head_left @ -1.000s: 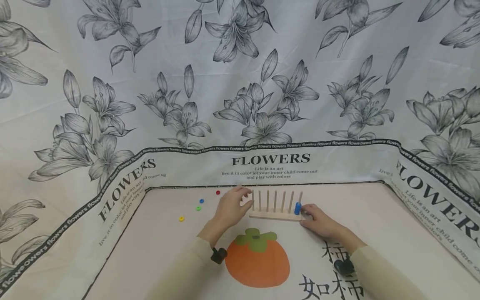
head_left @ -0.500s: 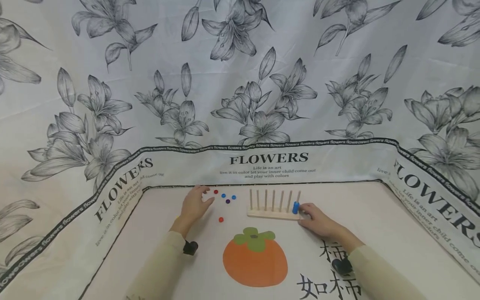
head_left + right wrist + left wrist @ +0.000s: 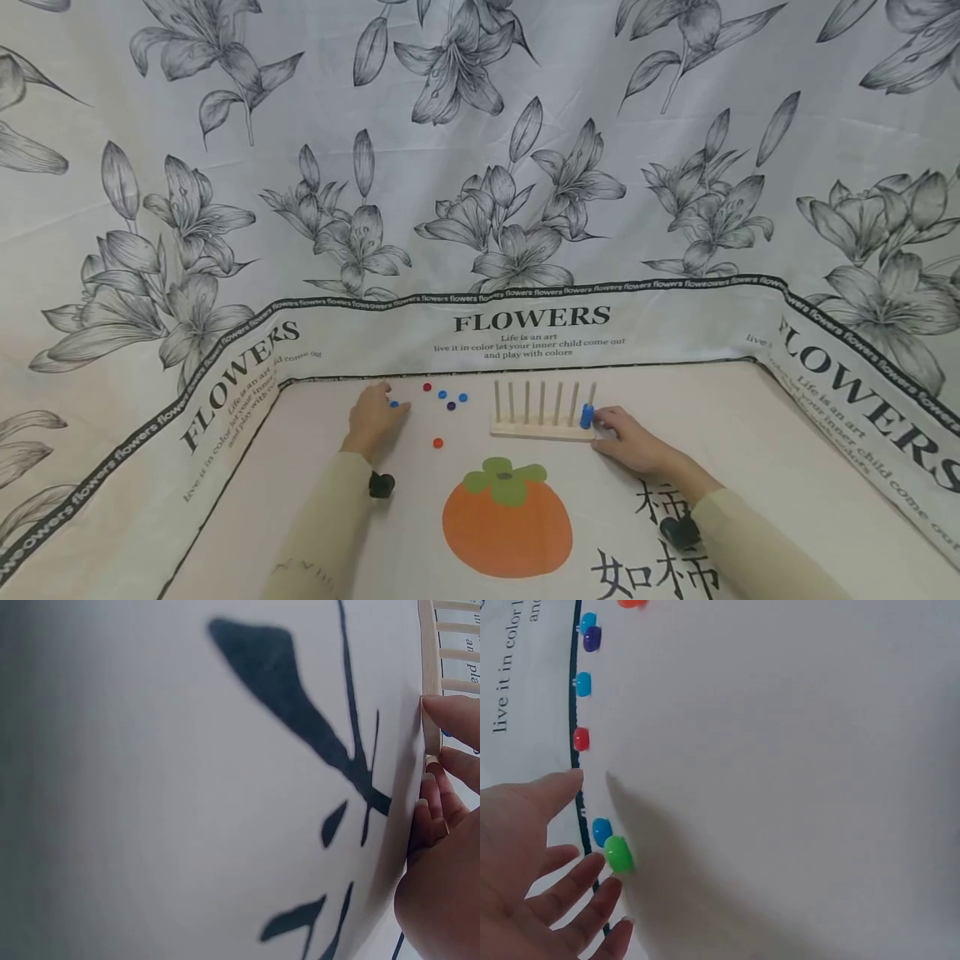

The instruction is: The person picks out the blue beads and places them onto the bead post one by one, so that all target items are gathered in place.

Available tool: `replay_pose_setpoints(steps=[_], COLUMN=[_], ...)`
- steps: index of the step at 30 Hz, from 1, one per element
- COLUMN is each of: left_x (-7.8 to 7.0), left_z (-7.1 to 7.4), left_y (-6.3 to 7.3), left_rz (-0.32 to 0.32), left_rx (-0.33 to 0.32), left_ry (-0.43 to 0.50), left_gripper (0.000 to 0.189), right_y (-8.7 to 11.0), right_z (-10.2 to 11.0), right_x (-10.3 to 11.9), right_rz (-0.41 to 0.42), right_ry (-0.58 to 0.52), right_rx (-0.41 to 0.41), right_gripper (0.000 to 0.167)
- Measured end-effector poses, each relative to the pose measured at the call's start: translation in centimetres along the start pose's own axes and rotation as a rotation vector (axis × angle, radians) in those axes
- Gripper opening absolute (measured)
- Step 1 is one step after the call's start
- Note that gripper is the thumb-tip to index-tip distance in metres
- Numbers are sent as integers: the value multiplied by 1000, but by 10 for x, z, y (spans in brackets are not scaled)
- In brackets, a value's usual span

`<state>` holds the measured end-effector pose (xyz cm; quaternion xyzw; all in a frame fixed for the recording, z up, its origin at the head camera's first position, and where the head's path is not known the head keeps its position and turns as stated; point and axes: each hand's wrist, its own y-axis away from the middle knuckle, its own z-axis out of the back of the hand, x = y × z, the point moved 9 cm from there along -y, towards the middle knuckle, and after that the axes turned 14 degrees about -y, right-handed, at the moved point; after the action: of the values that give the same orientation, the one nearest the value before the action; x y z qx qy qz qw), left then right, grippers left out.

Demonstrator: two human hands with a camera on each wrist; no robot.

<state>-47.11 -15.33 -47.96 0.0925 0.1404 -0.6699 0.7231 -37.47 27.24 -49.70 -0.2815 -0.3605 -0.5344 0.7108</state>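
Left-hand grip (image 3: 371, 417) is wide, thumb held away from the loosely bent fingers, with nothing in it that shows. A blue bead (image 3: 394, 405) lies between thumb and fingers as the head view sees it, and in the left wrist view a green bead (image 3: 619, 854) sits right by the fingertips; whether they touch cannot be told. Both are near the back edge of the counter (image 3: 270, 475), toward its back left corner.

Right-hand grip (image 3: 633, 437) is narrow, pinching the right end of the wooden rack (image 3: 525, 428), which stands upright close to the back edge.

Such beads look light, hard and slick, likely to roll or skid if pressed off-centre, so a thumb-and-finger pinch across the sides should suit them best. The rack seems stiff and fairly light; its base end is the sound place to hold, since the thin pegs (image 3: 542, 402) may snap.

Farther out, between left hand and rack, lie a red bead (image 3: 427, 387), two light-blue beads (image 3: 442, 395), a purple bead (image 3: 451, 407) and, nearer the front edge, an orange bead (image 3: 438, 443). Blue beads (image 3: 587, 416) fill the low part of the rightmost peg, just beside the right fingers. Crowding is the main obstacle: green and blue sit close together, and the hanging cloth (image 3: 390, 342) rises just behind.
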Motion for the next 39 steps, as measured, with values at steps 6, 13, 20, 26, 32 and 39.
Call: replay_pose_setpoints(steps=[6,13,20,26,32,39], left_x=[5,6,6,6,-7,-25], left_z=[-7,-4,-3,-4,6,18], left_y=[-2,0,1,0,1,2], left_rz=[18,14,19,12,-40,-127], left_rx=[-13,-51,-68,-50,-71,-146], left_ry=[-33,-36,-14,-1,67,101], left_gripper=[40,23,16,16,17,21], right_y=[0,-1,0,-4,1,1], right_z=[-1,-2,-2,-4,-2,1], right_x=[2,0,1,-11,-3,0], right_rz=[-7,18,21,11,13,-26], right_ry=[-15,-10,2,-30,14,-1], right_rx=[6,8,-8,-2,-7,1], right_gripper=[53,53,54,53,55,53])
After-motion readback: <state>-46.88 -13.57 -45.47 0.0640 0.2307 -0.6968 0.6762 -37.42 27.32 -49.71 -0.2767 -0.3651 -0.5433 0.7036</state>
